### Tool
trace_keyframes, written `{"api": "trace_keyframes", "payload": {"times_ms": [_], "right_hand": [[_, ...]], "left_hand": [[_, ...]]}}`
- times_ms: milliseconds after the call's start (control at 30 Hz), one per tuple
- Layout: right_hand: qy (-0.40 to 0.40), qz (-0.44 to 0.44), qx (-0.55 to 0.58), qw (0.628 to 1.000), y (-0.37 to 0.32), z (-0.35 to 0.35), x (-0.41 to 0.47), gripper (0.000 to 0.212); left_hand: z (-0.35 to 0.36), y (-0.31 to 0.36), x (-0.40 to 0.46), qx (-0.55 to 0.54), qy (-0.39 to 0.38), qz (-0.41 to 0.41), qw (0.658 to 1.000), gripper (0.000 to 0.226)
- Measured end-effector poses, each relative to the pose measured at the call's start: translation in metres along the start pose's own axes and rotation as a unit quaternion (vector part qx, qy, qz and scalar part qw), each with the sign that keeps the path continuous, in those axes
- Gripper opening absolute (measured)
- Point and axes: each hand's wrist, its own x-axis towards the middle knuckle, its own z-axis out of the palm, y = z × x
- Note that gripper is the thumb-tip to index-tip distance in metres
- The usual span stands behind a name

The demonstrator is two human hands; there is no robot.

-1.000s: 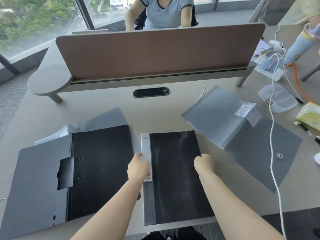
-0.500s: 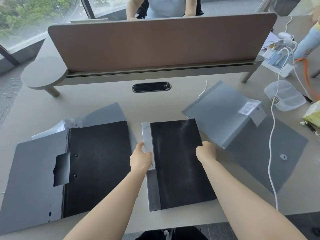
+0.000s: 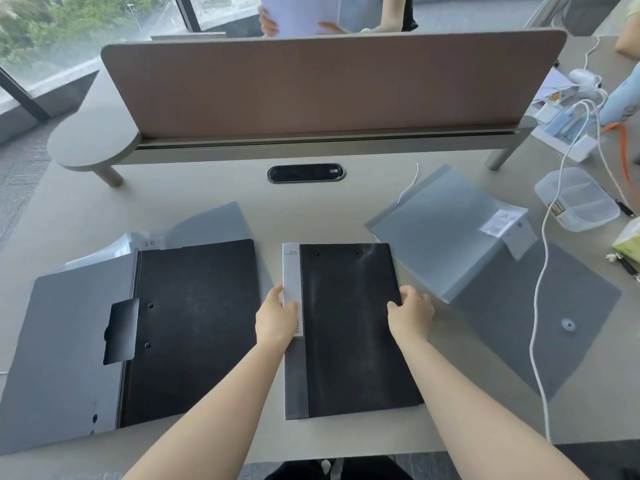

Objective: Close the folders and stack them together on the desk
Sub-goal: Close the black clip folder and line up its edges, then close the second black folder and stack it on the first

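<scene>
A closed black folder (image 3: 349,327) with a grey spine lies flat on the desk in front of me. My left hand (image 3: 275,318) grips its spine edge, thumb on top. My right hand (image 3: 412,311) grips its right edge, fingers curled round it. To the left a second black folder (image 3: 194,327) lies open, its grey flap (image 3: 65,355) spread out to the left. At the right lies a translucent grey envelope folder (image 3: 446,230) with its flap (image 3: 540,320) open toward me.
A brown divider panel (image 3: 329,84) stands across the back of the desk (image 3: 214,188). A white cable (image 3: 542,271) runs over the open flap at the right. A clear plastic box (image 3: 578,199) and small items sit at the far right. A person sits behind the divider.
Both hands have slid the closed black folder away from me, off the desk's front edge and further onto the desk. The other folders have not moved.
</scene>
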Motion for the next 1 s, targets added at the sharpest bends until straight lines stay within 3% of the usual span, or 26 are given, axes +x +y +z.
{"api": "trace_keyframes", "payload": {"times_ms": [167,367,600,800,1000], "right_hand": [[-0.014,-0.036,0.098,0.994,-0.018,-0.006,-0.009,0.027],[-0.063,-0.175,0.118,0.975,-0.07,-0.007,-0.028,0.025],[-0.168,-0.309,0.094,0.931,-0.111,0.006,-0.061,0.048],[-0.282,-0.304,0.068,0.907,-0.129,0.024,-0.092,0.065],[-0.322,-0.254,0.022,0.912,-0.151,0.057,-0.114,0.067]], "left_hand": [[-0.002,-0.002,-0.006,-0.024,0.026,-0.005,0.999,0.05],[-0.021,-0.004,-0.016,-0.012,0.079,0.011,0.997,0.049],[-0.052,-0.029,-0.032,-0.001,0.152,-0.009,0.988,0.049],[-0.079,-0.058,-0.044,0.052,0.215,-0.034,0.975,0.055],[-0.119,-0.088,-0.025,0.096,0.239,-0.073,0.963,0.061]]}}
